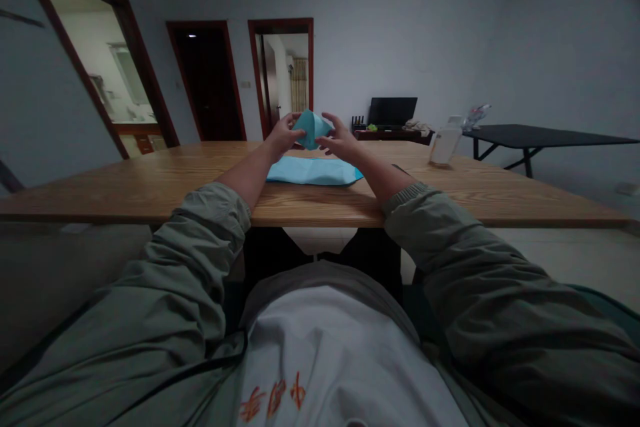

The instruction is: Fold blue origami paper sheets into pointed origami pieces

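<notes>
Above the wooden table, a light blue piece of folded paper [311, 129] is held up in front of me, its faces standing out at angles. My left hand [285, 136] pinches its left side between thumb and fingers. At the other side, my right hand [341, 139] curves round the right corner, its fingertips and thumb at the paper's edges. Below both hands, a wide light blue sheet [315, 171] with a brighter blue edge lies on the tabletop. My forearms partly cover the sheet's ends.
The wooden table [210, 180] spans my front. A translucent bottle [445, 143] stands on its right part. Behind my right forearm, a dark flat object's edge shows. Beyond are a black table [545, 135] and a black monitor [393, 111] on a stand.
</notes>
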A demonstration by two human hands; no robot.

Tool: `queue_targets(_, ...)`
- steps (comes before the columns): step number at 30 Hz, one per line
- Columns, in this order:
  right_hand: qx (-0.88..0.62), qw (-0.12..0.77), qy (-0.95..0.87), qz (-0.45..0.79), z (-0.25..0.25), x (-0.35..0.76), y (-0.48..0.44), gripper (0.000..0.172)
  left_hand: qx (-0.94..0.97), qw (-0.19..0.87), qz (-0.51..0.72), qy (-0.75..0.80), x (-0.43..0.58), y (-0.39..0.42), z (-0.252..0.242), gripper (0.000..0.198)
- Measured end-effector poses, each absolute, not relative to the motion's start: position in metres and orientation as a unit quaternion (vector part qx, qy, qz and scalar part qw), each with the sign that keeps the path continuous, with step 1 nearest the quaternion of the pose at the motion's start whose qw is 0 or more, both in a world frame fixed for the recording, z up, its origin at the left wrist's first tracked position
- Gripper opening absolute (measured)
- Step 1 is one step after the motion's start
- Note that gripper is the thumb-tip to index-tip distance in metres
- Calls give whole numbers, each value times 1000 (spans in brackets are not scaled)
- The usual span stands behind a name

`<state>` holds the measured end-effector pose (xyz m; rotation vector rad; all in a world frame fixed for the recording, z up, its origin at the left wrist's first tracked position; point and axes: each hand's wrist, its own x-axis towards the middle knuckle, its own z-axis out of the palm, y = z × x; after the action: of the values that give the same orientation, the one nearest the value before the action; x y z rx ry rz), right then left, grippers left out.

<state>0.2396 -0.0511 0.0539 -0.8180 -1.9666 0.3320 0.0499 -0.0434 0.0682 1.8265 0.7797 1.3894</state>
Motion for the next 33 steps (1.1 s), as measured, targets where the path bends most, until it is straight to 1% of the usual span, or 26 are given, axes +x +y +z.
queue_targets(3,-335,502,-772,202,55,240,-49,59,716,351,528,290,53,-47,68,57)
queue_targets(7,-332,511,-759,228,56,239,-54,50,731,372,504,271,55,-49,65,49)
queue_targets(14,-347,490,-752,273,59,234,-67,43,753,362,482,264,52,-43,62,43)
queue_targets(18,-347,486,-761,254,57,236,-61,35,760,341,475,285,51,-40,63,41)
queue_targets(23,-358,486,-776,182,54,240,-51,23,769,318,466,299,53,-46,63,39)
queue_targets(26,-363,475,-787,153,53,240,-48,24,773,317,459,301,55,-49,62,40)
queue_targets(29,-367,466,-789,156,51,239,-48,27,779,309,454,302,56,-48,61,37)
queue_targets(33,-373,471,-783,159,51,237,-49,24,780,289,454,319,58,-44,60,33)
